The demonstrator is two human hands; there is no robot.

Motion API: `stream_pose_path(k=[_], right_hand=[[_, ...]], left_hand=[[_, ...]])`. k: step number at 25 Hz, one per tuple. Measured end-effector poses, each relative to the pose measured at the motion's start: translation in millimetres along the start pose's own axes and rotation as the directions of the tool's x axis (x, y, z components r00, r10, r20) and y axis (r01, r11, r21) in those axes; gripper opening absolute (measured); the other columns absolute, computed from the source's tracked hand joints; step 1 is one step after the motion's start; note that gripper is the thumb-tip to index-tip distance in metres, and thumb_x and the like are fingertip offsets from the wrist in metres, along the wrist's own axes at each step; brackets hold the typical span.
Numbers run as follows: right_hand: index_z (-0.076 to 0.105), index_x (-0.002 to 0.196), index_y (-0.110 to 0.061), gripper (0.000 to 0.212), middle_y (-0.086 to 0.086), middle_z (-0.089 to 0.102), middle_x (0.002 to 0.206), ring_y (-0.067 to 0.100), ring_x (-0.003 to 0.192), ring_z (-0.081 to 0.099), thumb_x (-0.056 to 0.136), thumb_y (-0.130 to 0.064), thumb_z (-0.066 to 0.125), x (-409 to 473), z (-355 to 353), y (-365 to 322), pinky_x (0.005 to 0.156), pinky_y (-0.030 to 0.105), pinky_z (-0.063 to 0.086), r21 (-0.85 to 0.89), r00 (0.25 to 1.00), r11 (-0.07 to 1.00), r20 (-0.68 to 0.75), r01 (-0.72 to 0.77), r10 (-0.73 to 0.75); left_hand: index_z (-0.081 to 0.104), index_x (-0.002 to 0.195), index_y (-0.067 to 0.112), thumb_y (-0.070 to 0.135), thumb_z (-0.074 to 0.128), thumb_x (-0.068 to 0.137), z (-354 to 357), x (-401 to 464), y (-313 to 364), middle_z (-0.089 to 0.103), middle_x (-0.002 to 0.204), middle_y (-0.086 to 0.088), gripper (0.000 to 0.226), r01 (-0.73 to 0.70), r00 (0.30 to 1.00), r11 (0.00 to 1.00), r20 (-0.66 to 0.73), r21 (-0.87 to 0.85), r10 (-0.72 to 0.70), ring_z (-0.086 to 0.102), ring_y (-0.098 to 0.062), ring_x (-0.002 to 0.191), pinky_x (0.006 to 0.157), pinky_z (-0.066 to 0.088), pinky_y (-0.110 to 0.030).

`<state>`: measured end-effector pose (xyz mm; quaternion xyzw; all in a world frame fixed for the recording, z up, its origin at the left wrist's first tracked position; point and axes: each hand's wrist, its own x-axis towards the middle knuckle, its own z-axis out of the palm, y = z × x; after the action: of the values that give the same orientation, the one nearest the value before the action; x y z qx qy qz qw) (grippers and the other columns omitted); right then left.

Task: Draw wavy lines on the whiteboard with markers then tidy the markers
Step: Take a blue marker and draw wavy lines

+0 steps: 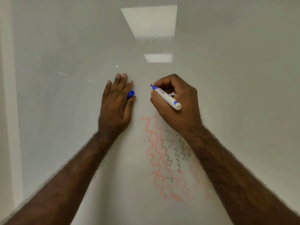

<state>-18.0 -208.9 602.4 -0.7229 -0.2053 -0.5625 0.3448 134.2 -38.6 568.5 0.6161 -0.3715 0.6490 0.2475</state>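
- The right hand (175, 101) wraps its fingers around the blue marker (167, 97), tip at the whiteboard (65, 46).
- The left hand (116, 103) lies flat, pinning the blue cap (130, 94).
- Press softly and wiggle down beside the red lines (152, 153).

Glossy pale surface fills the view. Two rectangular ceiling light reflections (150, 21) at twelve o'clock, the smaller one nearer centre. A lighter vertical band (11, 103), possibly a frame, at nine o'clock.
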Motion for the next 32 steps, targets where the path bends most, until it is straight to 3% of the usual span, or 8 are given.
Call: stream_pose_path(k=[7, 12, 17, 21, 23, 26, 30, 32], right_hand=[[0.071, 0.098, -0.019, 0.012, -0.009, 0.071, 0.087, 0.008, 0.077, 0.065, 0.091, -0.028, 0.072, 33.4, 23.3, 3.1, 0.069, 0.029, 0.057, -0.252, 0.985, 0.952, 0.058, 0.174, -0.164], [0.074, 0.099, -0.018, 0.011, -0.01, 0.072, 0.087, 0.005, 0.076, 0.067, 0.089, -0.024, 0.075, 24.4, 6.9, 8.6, 0.066, 0.017, 0.05, -0.181, 0.987, 0.983, -0.156, 0.0, -0.029], [0.075, 0.095, -0.021, 0.007, -0.011, 0.072, 0.079, 0.007, 0.07, 0.067, 0.088, -0.019, 0.077, -18.3, 7.7, 11.9, 0.061, 0.021, 0.051, -0.132, 0.994, 0.986, -0.061, -0.102, 0.094], [0.075, 0.091, -0.02, 0.007, -0.01, 0.073, 0.079, 0.007, 0.073, 0.069, 0.087, -0.016, 0.078, -19.9, -11.3, 13.7, 0.063, 0.028, 0.057, -0.061, 0.941, 0.98, -0.297, -0.19, 0.164], [0.074, 0.09, -0.02, 0.008, -0.011, 0.071, 0.077, 0.006, 0.07, 0.067, 0.086, -0.014, 0.078, -30.0, -3.7, 13.7, 0.063, 0.031, 0.057, -0.082, 0.95, 0.98, -0.27, -0.183, 0.154], [0.075, 0.092, -0.021, 0.008, -0.013, 0.07, 0.078, 0.007, 0.071, 0.068, 0.086, -0.016, 0.079, -49.1, 7.5, 13.0, 0.064, 0.034, 0.058, -0.174, 0.987, 0.974, -0.099, -0.142, 0.126], [0.074, 0.09, -0.021, 0.008, -0.009, 0.072, 0.078, 0.009, 0.07, 0.068, 0.087, -0.016, 0.078, -37.6, -20.4, 18.4, 0.064, 0.036, 0.058, -0.08, 0.917, 0.97, -0.352, -0.231, 0.189], [0.075, 0.09, -0.023, 0.009, -0.009, 0.072, 0.077, 0.007, 0.068, 0.067, 0.086, -0.015, 0.079, -41.4, -26.5, 18.2, 0.059, 0.032, 0.055, -0.084, 0.943, 0.971, -0.27, -0.223, 0.193]], left_hand=[[0.044, 0.154, 0.003, 0.019, 0.05, 0.109, -0.6, -1.6, 0.2, 0.035, 0.165, -0.014, 0.048, 0.012, 1.0, 1.0, -0.002, -0.021, -0.012, 0.025, -0.026, 0.158, 0.126, 0.024, -0.058], [0.044, 0.154, 0.004, 0.019, 0.05, 0.108, -1.0, -1.8, 0.6, 0.035, 0.165, -0.013, 0.049, 0.022, 1.0, 0.999, -0.011, -0.024, -0.022, 0.025, -0.025, 0.158, 0.127, 0.024, -0.055], [0.044, 0.154, 0.004, 0.02, 0.05, 0.108, -0.6, -3.5, 0.2, 0.035, 0.165, -0.012, 0.049, 0.032, 0.999, 0.999, -0.008, -0.03, -0.032, 0.025, -0.024, 0.158, 0.127, 0.024, -0.055], [0.045, 0.153, 0.004, 0.019, 0.051, 0.108, 0.6, -5.1, 1.1, 0.036, 0.165, -0.012, 0.048, 0.038, 0.999, 0.999, -0.019, -0.035, -0.038, 0.026, -0.024, 0.157, 0.126, 0.025, -0.056], [0.045, 0.153, 0.004, 0.02, 0.051, 0.108, 1.4, -5.8, 0.8, 0.036, 0.165, -0.012, 0.048, 0.039, 0.999, 0.999, -0.02, -0.031, -0.039, 0.026, -0.024, 0.157, 0.126, 0.025, -0.056], [0.044, 0.154, 0.004, 0.02, 0.05, 0.108, 1.1, -6.7, -0.3, 0.035, 0.165, -0.012, 0.049, 0.041, 0.999, 0.999, -0.015, -0.032, -0.042, 0.025, -0.024, 0.157, 0.126, 0.025, -0.055], [0.045, 0.153, 0.003, 0.018, 0.051, 0.108, 0.8, -8.0, 0.5, 0.036, 0.165, -0.013, 0.048, 0.033, 0.999, 0.999, -0.025, -0.037, -0.034, 0.027, -0.025, 0.157, 0.126, 0.025, -0.056], [0.045, 0.153, 0.003, 0.018, 0.051, 0.108, 1.0, -8.9, 0.3, 0.036, 0.165, -0.013, 0.049, 0.034, 0.999, 0.999, -0.024, -0.039, -0.035, 0.027, -0.025, 0.157, 0.126, 0.025, -0.056]])
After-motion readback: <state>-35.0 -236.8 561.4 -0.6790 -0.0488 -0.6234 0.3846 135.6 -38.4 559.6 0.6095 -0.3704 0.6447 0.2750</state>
